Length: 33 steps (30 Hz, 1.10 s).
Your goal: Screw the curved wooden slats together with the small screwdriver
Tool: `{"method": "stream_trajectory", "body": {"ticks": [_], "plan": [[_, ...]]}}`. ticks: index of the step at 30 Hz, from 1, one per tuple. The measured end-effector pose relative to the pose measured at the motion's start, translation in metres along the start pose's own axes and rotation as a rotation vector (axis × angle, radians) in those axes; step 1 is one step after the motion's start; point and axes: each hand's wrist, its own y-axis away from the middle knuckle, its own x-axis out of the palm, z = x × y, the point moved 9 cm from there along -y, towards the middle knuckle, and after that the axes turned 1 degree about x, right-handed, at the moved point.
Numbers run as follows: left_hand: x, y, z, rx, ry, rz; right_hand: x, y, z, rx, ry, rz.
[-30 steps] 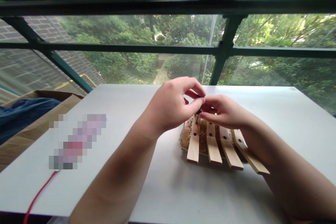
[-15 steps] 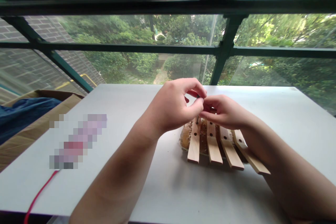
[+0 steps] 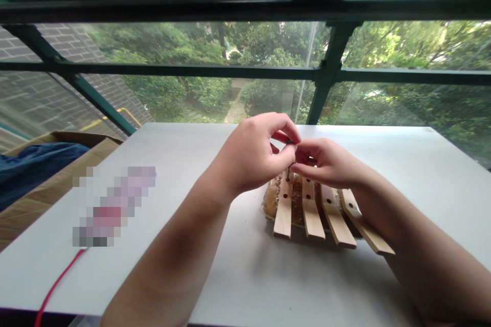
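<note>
My left hand (image 3: 259,148) is closed, pinching a thin dark metal rod (image 3: 288,172) between thumb and index finger. The rod stands nearly upright, its lower end at the upper hole of the leftmost wooden strip (image 3: 283,217). My right hand (image 3: 330,163) is also closed, its fingertips pressed against the same rod beside my left thumb. Several pale, bent wooden strips with dark holes lie across a lumpy, glossy brown base (image 3: 271,199). My hands and right forearm cover the far part of the base and some of the rightmost strip (image 3: 368,227).
The white table (image 3: 184,150) carries a blurred-out pinkish object (image 3: 118,199) with a red cord (image 3: 59,281) at left. A cardboard box (image 3: 42,184) holding blue cloth (image 3: 34,163) stands beyond the left edge. Green railings (image 3: 192,70) and glass run behind the table.
My left thumb and index finger have shifted slightly around the rod, so its dark top shows more between them. The strips and base have stayed put.
</note>
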Motion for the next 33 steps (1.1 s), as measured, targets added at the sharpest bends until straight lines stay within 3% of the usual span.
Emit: {"method": "stream_trajectory", "body": {"ticks": [17,33], "plan": [[-0.0013,-0.0009,-0.0051,0.054,-0.087,-0.031,0.0021,0.0008,-0.0014,0.004,-0.019,0.005],[0.0021,0.0011,-0.0022,-0.01,0.068,0.028,0.0047,-0.0002,-0.0005,0.002,-0.006,0.032]]}}
